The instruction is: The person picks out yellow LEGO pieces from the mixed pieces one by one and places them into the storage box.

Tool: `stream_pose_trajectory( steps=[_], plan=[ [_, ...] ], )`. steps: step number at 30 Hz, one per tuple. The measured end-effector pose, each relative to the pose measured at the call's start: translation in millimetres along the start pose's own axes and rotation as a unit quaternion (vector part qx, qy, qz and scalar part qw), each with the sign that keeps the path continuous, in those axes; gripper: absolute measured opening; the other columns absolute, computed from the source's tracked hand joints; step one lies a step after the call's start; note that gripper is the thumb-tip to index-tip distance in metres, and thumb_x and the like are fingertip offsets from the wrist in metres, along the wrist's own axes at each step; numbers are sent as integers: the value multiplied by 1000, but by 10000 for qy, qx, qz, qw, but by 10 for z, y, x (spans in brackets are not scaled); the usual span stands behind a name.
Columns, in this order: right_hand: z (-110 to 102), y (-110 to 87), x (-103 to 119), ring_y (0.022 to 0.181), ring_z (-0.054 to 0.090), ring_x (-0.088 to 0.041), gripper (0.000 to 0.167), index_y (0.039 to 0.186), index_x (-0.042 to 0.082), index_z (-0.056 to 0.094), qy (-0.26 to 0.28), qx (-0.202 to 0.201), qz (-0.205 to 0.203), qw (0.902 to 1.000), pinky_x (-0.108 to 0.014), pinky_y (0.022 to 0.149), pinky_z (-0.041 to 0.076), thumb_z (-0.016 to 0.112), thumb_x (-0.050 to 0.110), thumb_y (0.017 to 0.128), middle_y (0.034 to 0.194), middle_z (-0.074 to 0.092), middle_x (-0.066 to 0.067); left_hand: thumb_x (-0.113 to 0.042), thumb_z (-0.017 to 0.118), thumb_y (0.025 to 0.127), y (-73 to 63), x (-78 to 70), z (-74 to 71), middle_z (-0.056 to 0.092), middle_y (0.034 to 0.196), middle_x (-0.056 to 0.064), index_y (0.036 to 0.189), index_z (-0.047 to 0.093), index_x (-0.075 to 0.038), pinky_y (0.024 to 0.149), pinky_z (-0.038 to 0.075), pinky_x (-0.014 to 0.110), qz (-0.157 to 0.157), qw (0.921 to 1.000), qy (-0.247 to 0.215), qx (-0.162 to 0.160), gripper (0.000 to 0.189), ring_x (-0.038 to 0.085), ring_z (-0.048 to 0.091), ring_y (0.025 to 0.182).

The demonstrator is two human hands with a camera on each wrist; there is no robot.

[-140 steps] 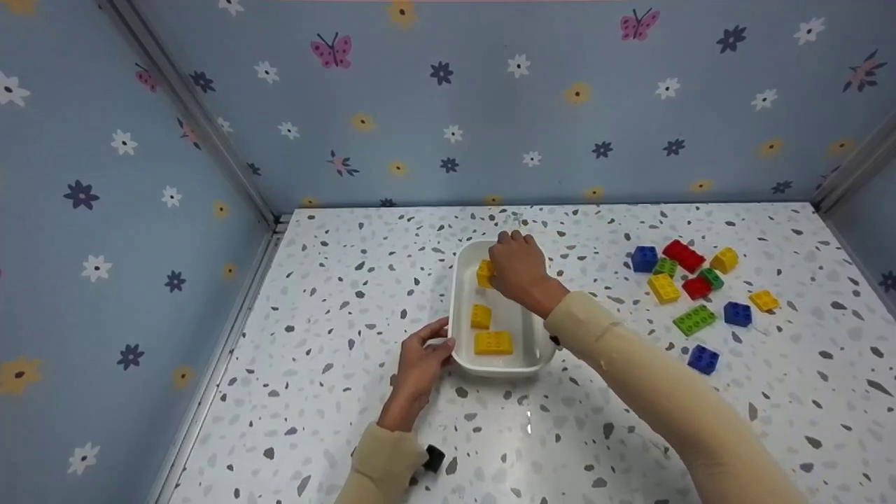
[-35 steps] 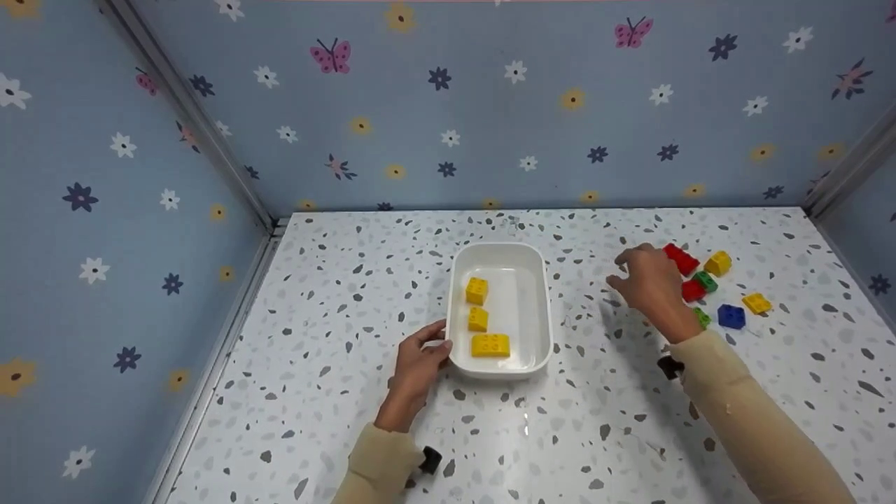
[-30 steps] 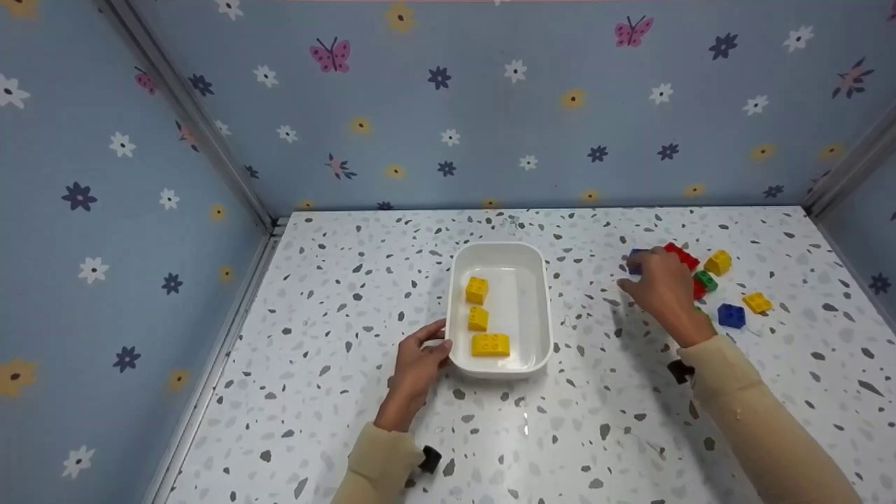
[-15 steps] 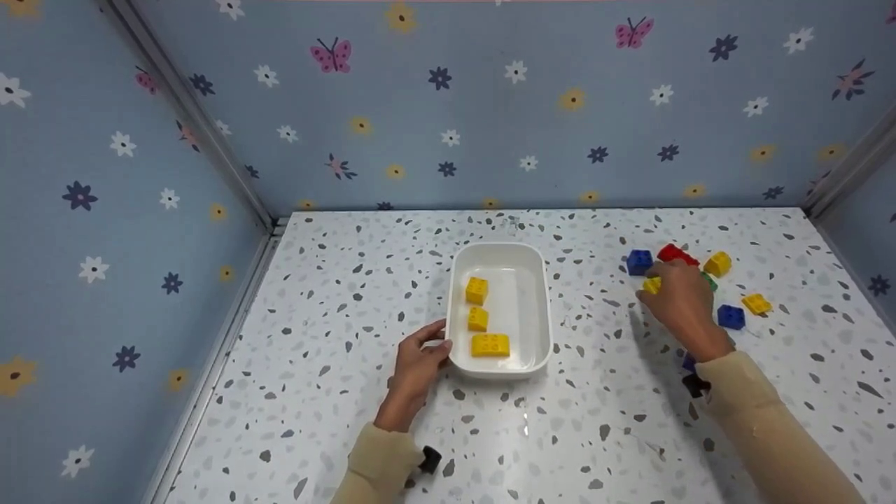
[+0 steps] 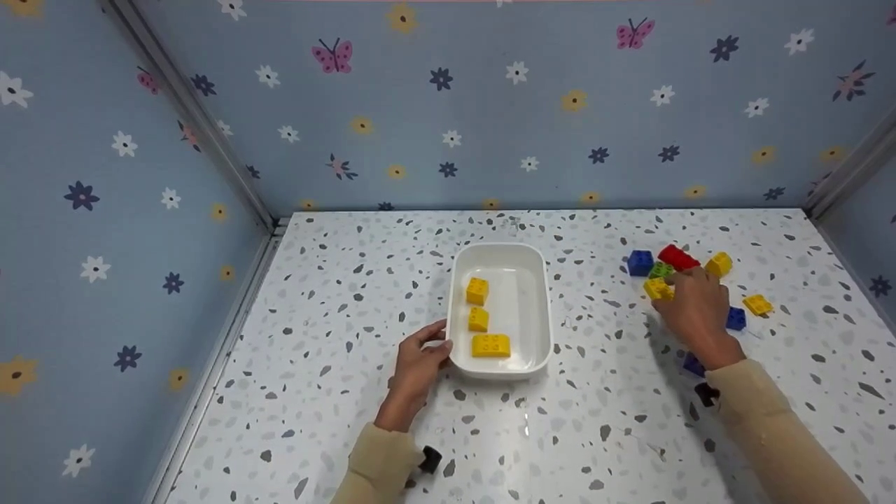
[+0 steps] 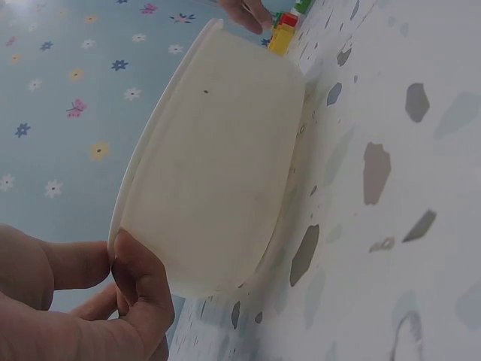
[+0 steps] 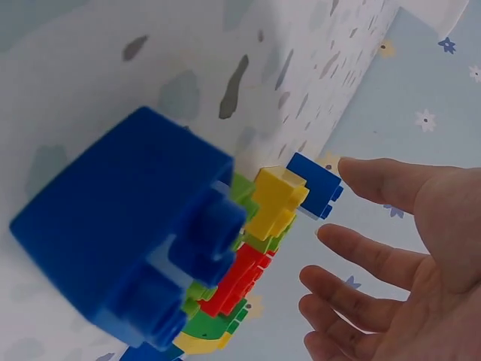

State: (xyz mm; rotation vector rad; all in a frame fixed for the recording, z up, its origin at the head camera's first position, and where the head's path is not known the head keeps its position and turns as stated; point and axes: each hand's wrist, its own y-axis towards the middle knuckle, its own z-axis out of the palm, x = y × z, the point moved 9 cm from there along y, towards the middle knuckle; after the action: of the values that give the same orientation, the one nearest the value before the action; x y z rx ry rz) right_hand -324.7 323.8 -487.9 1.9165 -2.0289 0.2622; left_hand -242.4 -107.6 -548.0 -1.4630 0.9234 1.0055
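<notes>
At the container's left edge, my left hand (image 5: 418, 360) pinches the rim between thumb and finger, plainest in the left wrist view. The white plastic container (image 5: 548, 315) lies flat on the table and holds three yellow toy bricks, one of them a larger block (image 5: 491, 345). My right hand (image 5: 696, 308) hovers over the loose brick pile, fingers spread and holding nothing in the right wrist view. Its fingertips are nearest a yellow brick (image 5: 656, 288). A light green brick (image 5: 660, 270) sits just behind that one. Some bricks beneath the right hand are hidden in the head view.
Around the right hand lie a blue brick (image 5: 640, 263), a red brick (image 5: 677, 257), a yellow brick (image 5: 719, 264), a flat yellow brick (image 5: 758, 304) and other blue ones. Patterned panels (image 5: 490, 105) bound the speckled table (image 5: 350, 294) at the back and sides.
The right hand let go of a yellow brick inside the container and went right to the pile. Lately it has shifted further right and nearer, uncovering the yellow and green bricks. The left hand stayed.
</notes>
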Motion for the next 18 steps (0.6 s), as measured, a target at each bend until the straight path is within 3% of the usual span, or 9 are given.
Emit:
stream_pose_trajectory(
  steps=[6,18],
  plan=[
    [43,13,-76,119,41,-53,49,128,-18,64,-140,131,224,9996,-69,104,35,79,13,94,127,51,-37,-4,62,105,7,4,4,57,134,15,150,58,-3,91,59,30,3,10000,36,16,45,22,66,106],
    [149,34,-163,115,41,-54,47,122,-20,63,-332,312,233,9987,-69,104,34,78,14,94,121,50,-36,-4,63,105,-3,3,0,59,133,17,149,59,-2,89,60,30,80,10000,4,20,45,23,68,105]
  ],
)
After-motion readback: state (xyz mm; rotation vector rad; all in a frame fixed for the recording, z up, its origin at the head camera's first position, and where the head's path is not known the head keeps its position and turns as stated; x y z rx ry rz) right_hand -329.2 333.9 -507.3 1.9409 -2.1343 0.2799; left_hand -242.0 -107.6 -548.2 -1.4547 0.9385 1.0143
